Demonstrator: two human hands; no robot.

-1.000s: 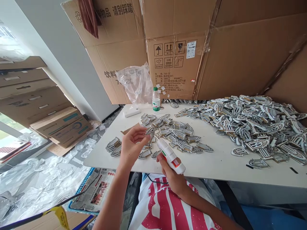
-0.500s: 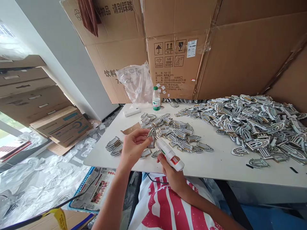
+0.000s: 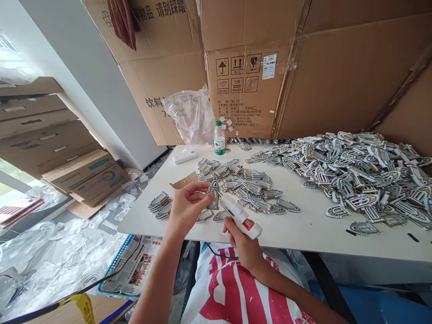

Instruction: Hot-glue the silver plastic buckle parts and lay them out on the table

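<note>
My left hand (image 3: 191, 204) pinches a small grey pointed-arch piece (image 3: 213, 198) upright between thumb and fingers, above the near part of the table. Closed around a white glue gun (image 3: 238, 212) with an orange-red trigger part is my right hand (image 3: 243, 240). The gun's thin nozzle points up and left at the arch piece, very close to it; whether they touch I cannot tell. Just beyond both hands lies a loose spread of similar grey arch pieces (image 3: 253, 186). A small stacked group of these pieces (image 3: 160, 206) sits left of my left hand.
A large heap of arch pieces (image 3: 354, 171) covers the table's right side. A green-capped water bottle (image 3: 219, 140), a clear plastic bag (image 3: 192, 112) and a white oblong object (image 3: 185, 156) stand toward the back. Cardboard (image 3: 249, 27) walls the far edge. A cord (image 3: 219, 254) crosses my lap.
The glue gun's rear end has shifted slightly right and up with my right hand, its nozzle staying by the arch piece. My left hand has hardly moved.
</note>
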